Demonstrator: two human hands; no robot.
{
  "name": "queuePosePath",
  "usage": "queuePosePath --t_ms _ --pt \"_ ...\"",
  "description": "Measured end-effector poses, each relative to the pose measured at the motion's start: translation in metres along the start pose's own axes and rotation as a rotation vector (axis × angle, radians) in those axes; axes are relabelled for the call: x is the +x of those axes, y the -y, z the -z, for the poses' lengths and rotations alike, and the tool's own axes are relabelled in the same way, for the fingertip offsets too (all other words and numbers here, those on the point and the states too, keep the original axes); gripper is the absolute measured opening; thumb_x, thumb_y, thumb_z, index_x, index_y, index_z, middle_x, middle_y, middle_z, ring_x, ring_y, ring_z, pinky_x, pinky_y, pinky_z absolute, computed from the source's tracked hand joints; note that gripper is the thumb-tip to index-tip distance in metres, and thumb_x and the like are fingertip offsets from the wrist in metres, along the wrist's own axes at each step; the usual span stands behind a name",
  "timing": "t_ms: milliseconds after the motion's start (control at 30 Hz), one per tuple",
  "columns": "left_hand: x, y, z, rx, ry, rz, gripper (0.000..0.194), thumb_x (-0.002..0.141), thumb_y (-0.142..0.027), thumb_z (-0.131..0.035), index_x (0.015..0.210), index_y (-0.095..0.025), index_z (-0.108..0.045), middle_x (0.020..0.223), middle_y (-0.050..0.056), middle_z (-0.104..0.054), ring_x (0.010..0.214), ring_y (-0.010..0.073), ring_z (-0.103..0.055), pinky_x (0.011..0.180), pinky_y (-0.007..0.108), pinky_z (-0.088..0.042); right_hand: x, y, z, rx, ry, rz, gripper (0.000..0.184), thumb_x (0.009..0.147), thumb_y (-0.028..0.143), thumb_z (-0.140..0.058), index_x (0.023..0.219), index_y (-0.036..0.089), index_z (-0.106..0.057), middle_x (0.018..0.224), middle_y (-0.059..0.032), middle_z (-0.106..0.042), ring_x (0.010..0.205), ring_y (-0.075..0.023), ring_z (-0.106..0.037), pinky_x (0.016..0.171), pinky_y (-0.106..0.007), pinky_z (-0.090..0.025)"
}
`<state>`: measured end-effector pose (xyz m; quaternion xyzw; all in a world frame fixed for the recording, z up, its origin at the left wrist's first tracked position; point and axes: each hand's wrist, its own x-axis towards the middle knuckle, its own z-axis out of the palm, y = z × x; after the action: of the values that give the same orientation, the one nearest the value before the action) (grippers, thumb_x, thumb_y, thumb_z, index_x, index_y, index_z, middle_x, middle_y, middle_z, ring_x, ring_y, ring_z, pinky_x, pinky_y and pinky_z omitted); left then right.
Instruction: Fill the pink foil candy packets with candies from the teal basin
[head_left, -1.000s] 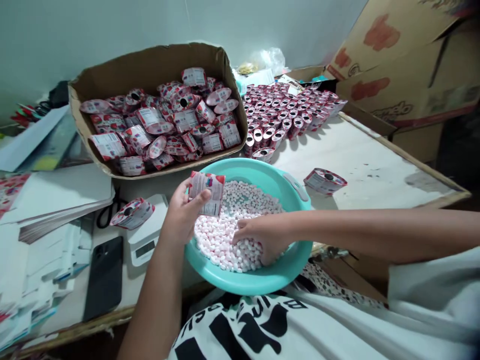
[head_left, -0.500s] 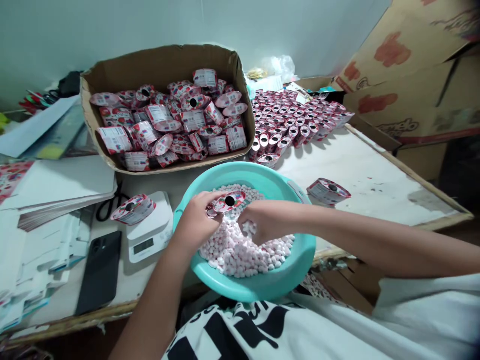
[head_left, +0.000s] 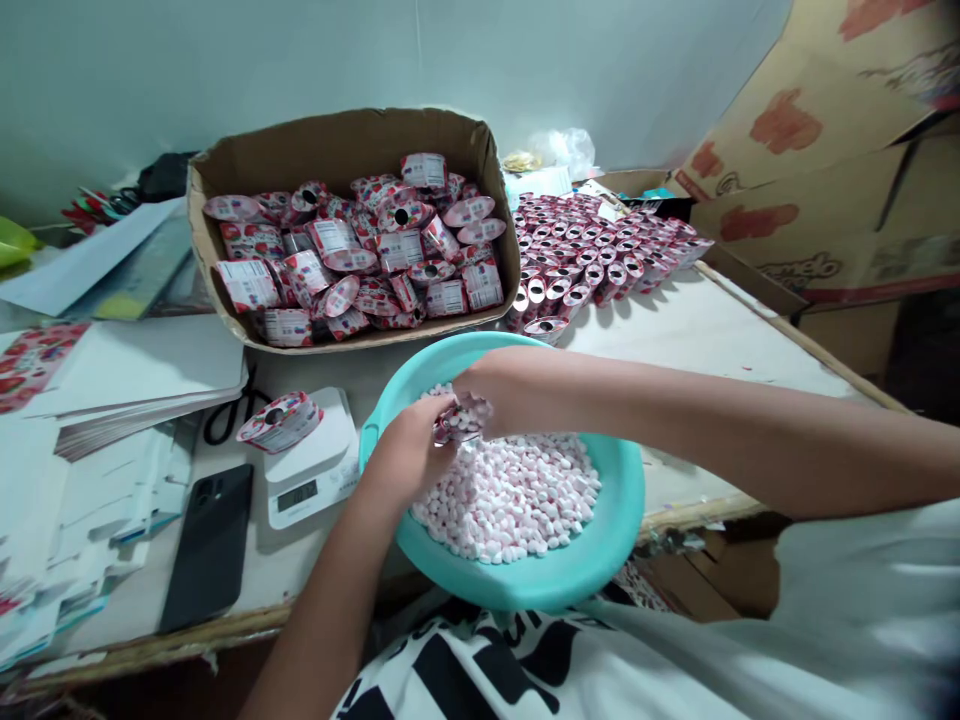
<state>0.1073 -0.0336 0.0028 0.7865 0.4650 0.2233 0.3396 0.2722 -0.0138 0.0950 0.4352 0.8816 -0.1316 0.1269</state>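
My left hand [head_left: 409,450] is wrapped round a small printed candy box [head_left: 445,428] over the left side of a turquoise basin [head_left: 517,590]. Against that box's top is my right hand [head_left: 487,385], its curled fingers full of small white-pink candies [head_left: 472,412]. Its fingertips are partly hidden behind the candies. Loose candies [head_left: 517,490] fill the basin below both hands. Left of the basin, another printed box [head_left: 281,422] rests on the edge of a white digital scale [head_left: 313,450].
A cardboard carton [head_left: 345,135] of closed printed boxes stands behind the basin. Rows of upright boxes with open holes [head_left: 600,245] stand to its right. A black phone [head_left: 206,550], scissors [head_left: 232,410] and paper stacks [head_left: 150,375] lie on the left.
My right hand has lifted from the candy heap with candies and moved up-left to the box in my left hand. My right forearm now covers the spot where a box stood on the right.
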Motion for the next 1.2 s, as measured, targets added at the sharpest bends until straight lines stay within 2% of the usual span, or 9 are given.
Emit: queuePosePath --t_ms 233,333,433,567,733,867,1000,1100,1200 --pt "-0.002 0.001 0.001 -0.093 -0.116 0.007 0.053 0.070 -0.006 -0.056 0.117 -0.025 -0.068 0.119 0.004 -0.070 0.110 0.0235 -0.064 0.097 0.035 -0.051 -0.024 -0.017 0.017 0.048 -0.034 -0.134 0.047 0.073 0.033 -0.072 0.119 0.023 -0.068 0.103 -0.0079 -0.069 0.091 -0.0309 -0.065 0.078 -0.040 -0.046" --pt "-0.004 0.001 0.001 -0.108 -0.170 0.035 0.052 0.070 -0.007 -0.058 0.118 -0.024 -0.068 0.119 0.004 -0.071 0.110 0.0237 -0.065 0.098 0.035 -0.051 -0.033 -0.030 -0.008 0.110 0.131 -0.208 0.088 0.067 0.046 -0.079 0.147 0.027 -0.047 0.127 -0.0130 -0.063 0.099 -0.0365 -0.064 0.082 -0.046 -0.049" --pt "-0.005 0.004 -0.001 -0.134 -0.178 0.083 0.036 0.073 -0.012 -0.061 0.106 -0.023 -0.070 0.110 0.004 -0.073 0.101 0.0225 -0.068 0.092 0.034 -0.054 -0.032 -0.032 -0.047 0.210 0.290 -0.173 0.122 0.059 0.054 -0.083 0.160 0.027 -0.020 0.155 -0.0187 -0.038 0.127 -0.0458 -0.050 0.094 -0.053 -0.048" --pt "-0.001 0.006 -0.003 -0.116 -0.178 0.127 0.013 0.084 -0.019 -0.054 0.091 -0.022 -0.065 0.095 0.004 -0.072 0.090 0.0207 -0.068 0.083 0.033 -0.054 -0.026 -0.029 -0.084 0.285 0.301 -0.077 0.113 0.066 0.057 -0.077 0.158 0.019 -0.025 0.158 -0.0207 -0.033 0.136 -0.0445 -0.041 0.104 -0.053 -0.043" --pt "0.004 0.002 -0.003 0.044 -0.011 0.058 0.030 0.090 -0.016 -0.041 0.108 -0.019 -0.065 0.116 0.010 -0.066 0.111 0.0236 -0.062 0.099 0.037 -0.049 -0.023 -0.027 -0.095 0.388 0.177 -0.009 0.092 0.076 0.040 -0.070 0.155 0.019 -0.028 0.143 -0.0169 -0.053 0.115 -0.0333 -0.060 0.091 -0.043 -0.051" --pt "0.000 0.001 -0.004 0.172 0.049 0.077 0.048 0.077 -0.018 -0.057 0.124 -0.022 -0.062 0.123 0.010 -0.060 0.105 0.0270 -0.064 0.089 0.036 -0.053 -0.018 -0.021 -0.093 0.385 0.061 0.017 0.072 0.082 0.034 -0.066 0.146 0.012 -0.040 0.140 -0.0192 -0.055 0.122 -0.0329 -0.056 0.098 -0.043 -0.047" --pt "-0.001 0.001 -0.003 0.158 -0.045 0.161 0.046 0.072 -0.019 -0.066 0.118 -0.027 -0.066 0.108 0.006 -0.062 0.092 0.0245 -0.065 0.081 0.035 -0.054 -0.015 -0.023 -0.077 0.308 -0.112 0.090 0.058 0.087 0.027 -0.059 0.142 0.015 -0.046 0.142 -0.0152 -0.055 0.130 -0.0300 -0.050 0.108 -0.043 -0.041" --pt "-0.001 0.000 -0.002 0.060 -0.208 0.153 0.035 0.074 -0.018 -0.066 0.108 -0.026 -0.067 0.107 0.005 -0.064 0.096 0.0223 -0.065 0.087 0.034 -0.053 -0.015 -0.036 -0.067 0.233 -0.131 -0.090 0.046 0.089 0.030 -0.054 0.133 0.018 -0.056 0.137 -0.0144 -0.058 0.127 -0.0314 -0.053 0.104 -0.045 -0.044" --pt "-0.001 0.001 -0.002 -0.035 -0.365 0.171 0.034 0.076 -0.020 -0.068 0.109 -0.024 -0.061 0.111 0.006 -0.066 0.101 0.0226 -0.065 0.089 0.035 -0.052 -0.015 -0.045 -0.075 0.176 0.088 -0.217 0.083 0.077 0.056 -0.068 0.147 0.018 -0.045 0.149 -0.0217 -0.046 0.135 -0.0458 -0.041 0.103 -0.060 -0.042"
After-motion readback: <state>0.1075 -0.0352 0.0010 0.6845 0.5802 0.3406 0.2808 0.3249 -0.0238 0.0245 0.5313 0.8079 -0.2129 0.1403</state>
